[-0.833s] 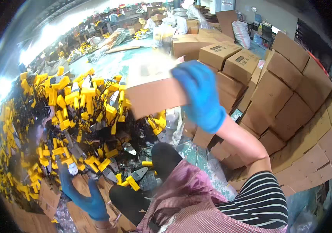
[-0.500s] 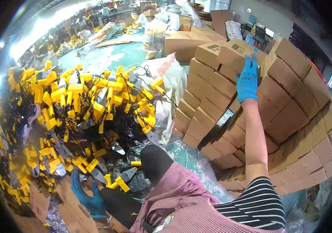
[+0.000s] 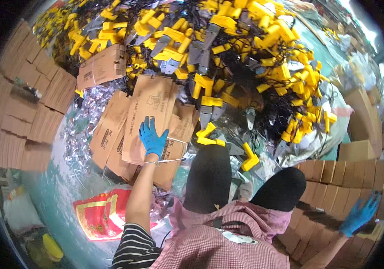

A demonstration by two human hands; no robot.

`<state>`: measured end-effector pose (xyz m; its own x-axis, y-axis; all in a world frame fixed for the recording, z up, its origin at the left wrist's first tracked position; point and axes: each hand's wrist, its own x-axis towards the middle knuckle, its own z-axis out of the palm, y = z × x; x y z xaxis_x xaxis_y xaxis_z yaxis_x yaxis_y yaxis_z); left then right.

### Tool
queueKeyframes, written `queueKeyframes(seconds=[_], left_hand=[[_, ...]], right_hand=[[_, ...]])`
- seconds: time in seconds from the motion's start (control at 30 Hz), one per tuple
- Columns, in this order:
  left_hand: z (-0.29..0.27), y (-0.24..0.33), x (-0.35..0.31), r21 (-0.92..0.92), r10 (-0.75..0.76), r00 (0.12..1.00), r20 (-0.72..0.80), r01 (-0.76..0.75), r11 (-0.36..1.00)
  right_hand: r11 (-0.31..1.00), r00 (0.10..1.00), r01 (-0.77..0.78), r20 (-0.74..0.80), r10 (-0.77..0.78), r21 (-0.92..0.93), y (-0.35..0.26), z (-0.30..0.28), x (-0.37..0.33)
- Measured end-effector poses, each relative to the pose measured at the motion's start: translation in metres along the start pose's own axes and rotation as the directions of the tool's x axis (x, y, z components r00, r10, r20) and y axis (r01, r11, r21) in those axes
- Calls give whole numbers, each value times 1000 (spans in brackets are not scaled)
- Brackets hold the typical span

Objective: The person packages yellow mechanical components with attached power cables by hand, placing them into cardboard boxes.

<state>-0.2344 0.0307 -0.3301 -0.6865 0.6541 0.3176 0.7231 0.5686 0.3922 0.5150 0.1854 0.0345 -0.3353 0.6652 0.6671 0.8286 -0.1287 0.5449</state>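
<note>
My left hand [image 3: 153, 136], in a blue work glove, rests with fingers spread on a flattened cardboard box [image 3: 149, 96]. That box lies on top of several other folded cartons [image 3: 106, 130]. Far to the right, my right hand [image 3: 361, 214], also in a blue glove, reaches over rows of stacked cardboard boxes [image 3: 335, 197]; its fingers are stretched out and nothing shows in them. Whether it touches a box, I cannot tell. Beyond my knees spreads a big heap of yellow-handled grey tools with black cords [image 3: 214, 27].
Small clear plastic wrappings [image 3: 84, 121] litter the floor left of the cartons. A red and gold bag [image 3: 104, 215] lies near my left forearm. Stacks of flattened cardboard [image 3: 26, 98] stand at the far left. A white woven sack [image 3: 335, 130] sits right of the heap.
My view has swung left and down. The left hand has moved forward onto the flat cardboard. The right hand stays over the boxes, now at the right edge of view.
</note>
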Motion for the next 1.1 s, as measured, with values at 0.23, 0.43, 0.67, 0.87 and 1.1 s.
queueKeyframes(seconds=[0.23,0.43,0.67,0.87,1.1], left_hand=[[16,-22,-6,458,-326,840,434,106,882],[24,-64,-43,334,-158,848,507,-24,942],[1,-154,14,278,-446,891,88,408,870],[2,-177,-3,201,-537,634,557,524,827],[9,-64,-75,-561,-248,579,777,815,144]], right_hand=[[964,991,16,124,-50,264,-103,-18,2],[872,988,116,36,-151,476,-162,-37,23],[840,975,136,82,-209,525,-182,-51,2],[818,956,71,194,-218,570,-178,-57,-15],[731,951,96,155,-268,675,-213,-58,-5]])
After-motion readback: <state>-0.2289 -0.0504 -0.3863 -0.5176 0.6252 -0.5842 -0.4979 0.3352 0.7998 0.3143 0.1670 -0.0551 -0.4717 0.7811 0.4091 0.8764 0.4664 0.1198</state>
